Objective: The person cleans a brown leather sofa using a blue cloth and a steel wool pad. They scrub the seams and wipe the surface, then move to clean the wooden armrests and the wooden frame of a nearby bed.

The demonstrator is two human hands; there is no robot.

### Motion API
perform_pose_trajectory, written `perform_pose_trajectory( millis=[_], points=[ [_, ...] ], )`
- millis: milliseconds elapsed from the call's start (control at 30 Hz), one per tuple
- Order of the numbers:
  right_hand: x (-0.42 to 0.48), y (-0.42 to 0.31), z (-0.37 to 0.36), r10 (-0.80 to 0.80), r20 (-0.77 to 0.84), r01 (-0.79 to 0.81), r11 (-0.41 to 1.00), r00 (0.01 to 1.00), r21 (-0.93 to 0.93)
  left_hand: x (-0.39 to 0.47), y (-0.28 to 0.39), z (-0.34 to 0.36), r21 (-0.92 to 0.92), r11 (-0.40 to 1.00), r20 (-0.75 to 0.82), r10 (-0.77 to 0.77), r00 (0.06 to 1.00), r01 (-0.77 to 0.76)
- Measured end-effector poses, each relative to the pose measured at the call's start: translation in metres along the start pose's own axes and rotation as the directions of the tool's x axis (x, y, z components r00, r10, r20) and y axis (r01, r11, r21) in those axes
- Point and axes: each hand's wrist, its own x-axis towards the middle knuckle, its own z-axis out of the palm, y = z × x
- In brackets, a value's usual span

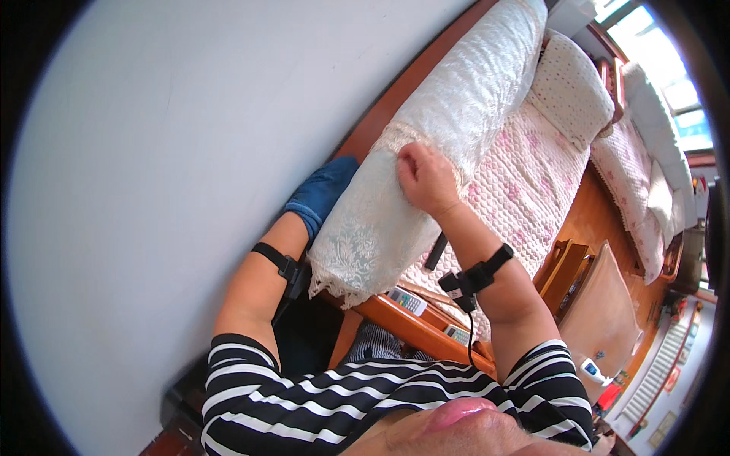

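A blue cloth mitt or sock (331,185) covers my left hand (325,194). It lies along the reddish-brown wooden top (370,128) of a sofa back, between the wall and the padded backrest. The mitt hides my fingers. My right hand (430,178) rests on top of the backrest with its fingers curled in. Beneath it runs a lace trim (402,135), where a pale patterned lace cover (359,245) meets a shinier white cover (467,85). No object shows in that hand.
A white wall (171,171) stands close on the left. The seat bears a quilted pink-flowered cover (513,188) and a dotted cushion (573,88). Two remote controls (408,300) (457,333) lie by the wooden armrest (399,322). At right stands a cloth-covered table (604,302) with a white pump bottle (593,370).
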Motion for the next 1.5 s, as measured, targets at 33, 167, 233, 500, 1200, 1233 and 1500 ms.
perform_pose_trajectory(
  millis=[33, 167, 233, 500, 1200, 1233, 1500],
  points=[
    [0.002, 0.006, 0.004, -0.013, 0.033, 0.013, 1.0, 0.999, 0.001, 0.007, 0.001, -0.003, -0.002, 1.0, -0.017, 0.018, 1.0, -0.018],
    [0.002, 0.011, 0.003, 0.032, 0.052, -0.034, 0.999, 0.998, 0.029, 0.039, 0.005, -0.016, 0.002, 0.996, -0.053, 0.092, 0.994, -0.092],
    [0.0, 0.008, 0.001, 0.016, 0.029, -0.017, 0.999, 0.999, 0.035, 0.059, 0.006, -0.021, -0.003, 0.993, -0.079, 0.119, 0.99, -0.12],
    [-0.06, 0.004, -0.051, -0.044, -0.022, 0.044, 0.999, 0.999, 0.02, 0.144, 0.016, -0.041, -0.006, 0.988, -0.218, 0.147, 0.965, -0.152],
    [-0.472, 0.028, -0.265, 0.933, -0.026, -0.749, 0.272, 0.36, -0.604, 0.35, 0.035, -0.042, -0.044, 0.99, -0.288, 0.119, 0.95, -0.137],
    [-0.476, 0.026, -0.262, 0.935, -0.013, -0.763, 0.281, 0.355, -0.582, 0.356, 0.037, -0.043, -0.043, 0.989, -0.29, 0.122, 0.949, -0.141],
    [-0.442, 0.035, -0.243, 0.913, 0.096, -0.81, 0.398, 0.397, -0.431, 0.344, 0.034, -0.027, -0.091, 0.981, -0.29, 0.138, 0.947, -0.171]
  ],
)
